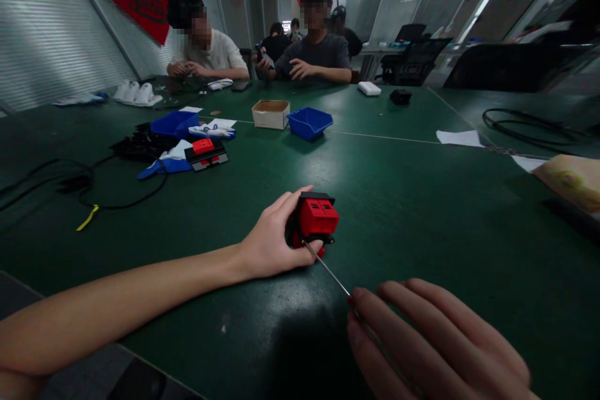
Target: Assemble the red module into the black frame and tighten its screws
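Observation:
My left hand [272, 240] is wrapped round a small red and black plastic block [316, 219] and steadies it on the green table [422, 212]. My right hand [431, 340], low in view, is closed on a screwdriver. Its thin metal shaft [327, 269] runs up and left, and the tip touches the lower front of the block. The screwdriver's handle is hidden inside my fingers.
A second red and black block [206, 153] lies at the left beside a blue and white glove [169, 162] and black cables [84, 187]. Two blue bins [309, 122] and a cardboard box [270, 114] stand mid-table. Other people sit at the far side. Papers [459, 137] lie right.

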Demonstrator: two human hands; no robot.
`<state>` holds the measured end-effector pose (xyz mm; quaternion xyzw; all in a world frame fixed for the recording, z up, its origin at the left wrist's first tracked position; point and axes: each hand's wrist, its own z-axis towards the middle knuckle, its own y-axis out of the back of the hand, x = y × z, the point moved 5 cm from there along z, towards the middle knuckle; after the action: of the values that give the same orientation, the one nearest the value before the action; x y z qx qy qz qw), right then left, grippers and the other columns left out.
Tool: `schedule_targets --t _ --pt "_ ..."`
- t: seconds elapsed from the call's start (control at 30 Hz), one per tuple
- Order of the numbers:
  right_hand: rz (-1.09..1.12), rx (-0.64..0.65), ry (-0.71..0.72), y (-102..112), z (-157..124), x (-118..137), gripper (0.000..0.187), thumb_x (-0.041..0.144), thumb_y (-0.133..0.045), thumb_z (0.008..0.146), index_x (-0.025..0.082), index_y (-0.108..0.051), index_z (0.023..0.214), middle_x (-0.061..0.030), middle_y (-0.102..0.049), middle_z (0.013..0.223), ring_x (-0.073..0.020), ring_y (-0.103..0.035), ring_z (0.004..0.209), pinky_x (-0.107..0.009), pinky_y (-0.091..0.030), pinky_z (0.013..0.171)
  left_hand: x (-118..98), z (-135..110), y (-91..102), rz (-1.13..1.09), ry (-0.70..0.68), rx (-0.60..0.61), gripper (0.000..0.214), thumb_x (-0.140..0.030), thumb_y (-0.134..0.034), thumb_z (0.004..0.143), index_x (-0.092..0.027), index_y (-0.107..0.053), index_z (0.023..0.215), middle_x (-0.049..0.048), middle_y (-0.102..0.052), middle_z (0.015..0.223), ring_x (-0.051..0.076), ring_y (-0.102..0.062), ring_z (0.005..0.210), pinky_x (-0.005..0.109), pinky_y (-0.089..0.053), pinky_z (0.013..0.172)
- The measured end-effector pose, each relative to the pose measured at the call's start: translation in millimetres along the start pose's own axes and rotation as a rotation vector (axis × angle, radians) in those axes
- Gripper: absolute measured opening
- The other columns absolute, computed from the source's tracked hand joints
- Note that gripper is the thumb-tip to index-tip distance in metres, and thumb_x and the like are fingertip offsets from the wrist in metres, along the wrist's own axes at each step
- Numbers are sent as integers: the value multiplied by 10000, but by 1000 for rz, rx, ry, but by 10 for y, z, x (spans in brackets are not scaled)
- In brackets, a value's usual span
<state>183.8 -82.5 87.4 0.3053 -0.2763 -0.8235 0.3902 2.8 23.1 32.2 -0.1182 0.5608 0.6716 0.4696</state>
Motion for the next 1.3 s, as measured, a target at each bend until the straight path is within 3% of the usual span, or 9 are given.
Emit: schedule_targets --t 0.87,1.03,1.3 --pt "-61 11 13 -47 27 7 128 101 -585 927 209 -633 976 24 -768 860 -160 -680 768 -324 -518 764 3 3 -4 -11 -13 -12 696 -408 -740 780 -141 -496 1374 173 -581 1354 331 -583 1237 485 -463 1092" --pt "-38 -56 -18 -27 68 -7 177 40 -517 940 180 -625 954 12 -762 782 -167 -665 701 -341 -505 737 -18 -5 -14 13 -43 3 677 -405 -742 779 -120 -516 1350 181 -577 1337 317 -605 1179 470 -485 1057" --pt "-81 32 5 -20 21 -41 109 128 -645 897 217 -625 956 25 -753 799 -162 -658 724 -328 -535 764 -19 0 -14 1 -35 6 679 -375 -751 758 -112 -522 1341 176 -592 1299 314 -610 1153 473 -497 1036"
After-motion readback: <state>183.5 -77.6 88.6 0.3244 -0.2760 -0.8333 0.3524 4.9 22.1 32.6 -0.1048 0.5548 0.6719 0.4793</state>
